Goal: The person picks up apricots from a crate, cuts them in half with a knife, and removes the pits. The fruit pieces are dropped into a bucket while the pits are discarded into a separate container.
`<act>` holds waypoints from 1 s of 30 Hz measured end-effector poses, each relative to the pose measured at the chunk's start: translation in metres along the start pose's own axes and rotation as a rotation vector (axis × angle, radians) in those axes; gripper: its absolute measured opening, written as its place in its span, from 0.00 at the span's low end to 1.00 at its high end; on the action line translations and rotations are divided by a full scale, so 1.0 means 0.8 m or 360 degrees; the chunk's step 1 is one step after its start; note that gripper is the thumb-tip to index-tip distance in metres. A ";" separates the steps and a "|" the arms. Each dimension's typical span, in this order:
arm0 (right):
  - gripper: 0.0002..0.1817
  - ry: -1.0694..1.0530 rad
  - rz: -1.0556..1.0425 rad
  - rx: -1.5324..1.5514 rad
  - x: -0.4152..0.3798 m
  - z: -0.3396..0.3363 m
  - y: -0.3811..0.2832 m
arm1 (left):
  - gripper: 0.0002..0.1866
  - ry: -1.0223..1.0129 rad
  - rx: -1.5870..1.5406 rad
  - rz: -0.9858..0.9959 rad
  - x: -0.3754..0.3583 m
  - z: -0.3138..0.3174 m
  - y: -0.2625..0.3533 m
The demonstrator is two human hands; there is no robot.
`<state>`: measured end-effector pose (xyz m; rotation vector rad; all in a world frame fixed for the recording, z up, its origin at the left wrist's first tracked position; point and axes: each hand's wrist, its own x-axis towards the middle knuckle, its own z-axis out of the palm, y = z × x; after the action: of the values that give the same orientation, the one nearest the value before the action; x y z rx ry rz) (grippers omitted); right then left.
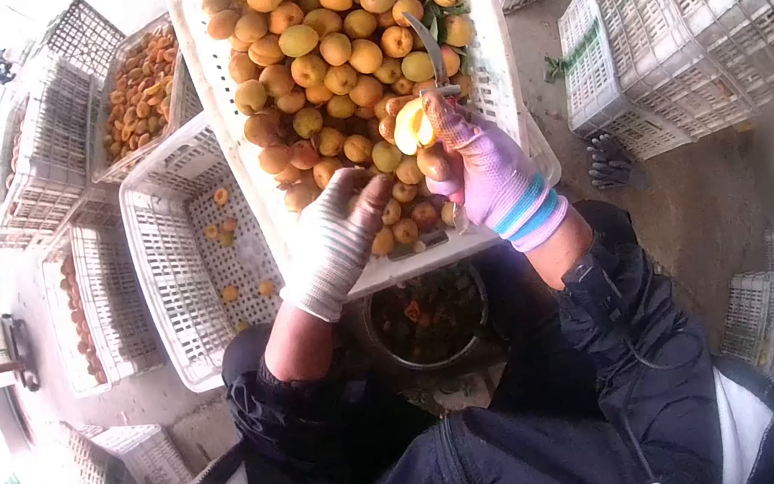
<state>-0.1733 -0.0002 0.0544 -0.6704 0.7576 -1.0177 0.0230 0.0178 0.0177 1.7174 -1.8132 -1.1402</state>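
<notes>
My right hand (pixel 486 160), in a lilac glove with blue bands and bare fingertips, is closed around a knife (pixel 424 41) whose curved blade points up and away. The same fingers hold a cut apricot (pixel 410 127), its yellow flesh facing me. My left hand (pixel 333 235), in a white glove with bare fingertips, has its fingers curled at the near left of the fruit; anything inside them is hidden. Beneath both hands, whole apricots (pixel 335 48) with a few green leaves fill a white crate (pixel 222 116).
Left of the fruit crate stands a white crate (pixel 148 270) with several apricot pieces. Beyond it, another crate holds many orange halves (pixel 142 88). A metal bowl (pixel 417 364) with dark contents sits between my knees. Stacked crates (pixel 667 25) and a dark glove (pixel 609 161) are at right.
</notes>
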 end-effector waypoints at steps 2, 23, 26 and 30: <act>0.26 0.0068 0.0015 -0.0049 -0.002 0.003 0.003 | 0.20 0.0354 -0.0575 0.0369 -0.004 -0.009 0.012; 0.20 0.0090 -0.0235 -0.0636 0.002 0.021 0.022 | 0.07 0.0374 -0.1468 0.0351 -0.004 -0.013 -0.010; 0.22 0.0165 -0.0330 -0.0606 0.002 0.019 0.013 | 0.30 -0.0331 -0.2640 -0.0205 0.014 -0.029 -0.033; 0.23 0.0179 -0.0577 -0.1096 0.000 0.030 0.020 | 0.29 -0.0646 -0.2427 -0.0251 0.002 -0.030 -0.008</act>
<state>-0.1457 0.0090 0.0552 -1.3894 1.1266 -1.1267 0.0450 0.0103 0.0264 0.6722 -0.4221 -2.1522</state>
